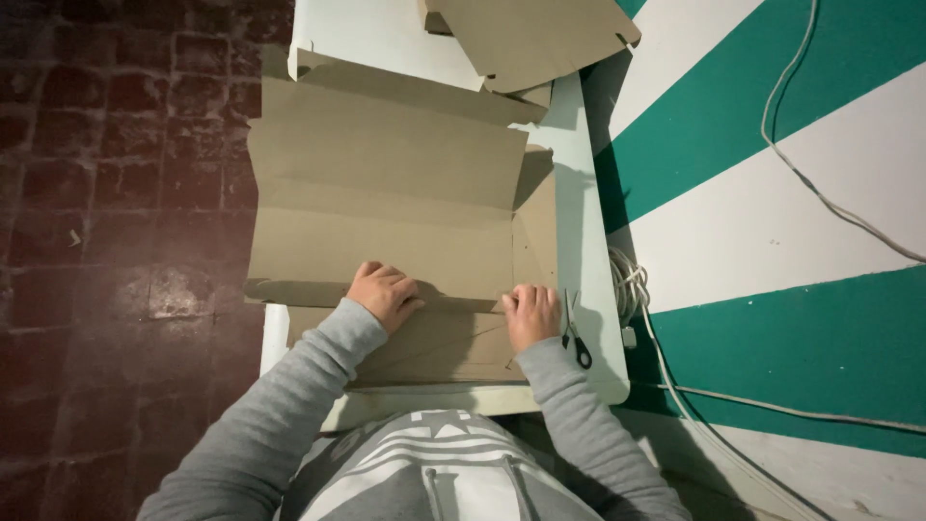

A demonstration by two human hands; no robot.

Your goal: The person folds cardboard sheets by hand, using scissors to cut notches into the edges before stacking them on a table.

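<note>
The flat cardboard sheet (386,193) lies over most of the white counter (593,289), overhanging its left edge and reaching close to the near edge; it looks light, stiff along its panels but ready to bend at the scored creases, and somewhat slick on its plain brown face; I judge it best held by pressing near a crease or pinching a free flap edge, since a wide thin sheet would sag if lifted by one corner. The left hand (384,294) rests knuckles-up on the near fold, its grip curled shut and pressing down on the cardboard rather than clasping it; the right hand (532,314) does the same near the counter's right edge, fingers curled onto the crease. Both forearms, in grey sleeves, angle inward from the near edge; black-handled scissors (575,333) lie just beside the right hand; a second cardboard piece (531,39) sits at the far edge.
</note>
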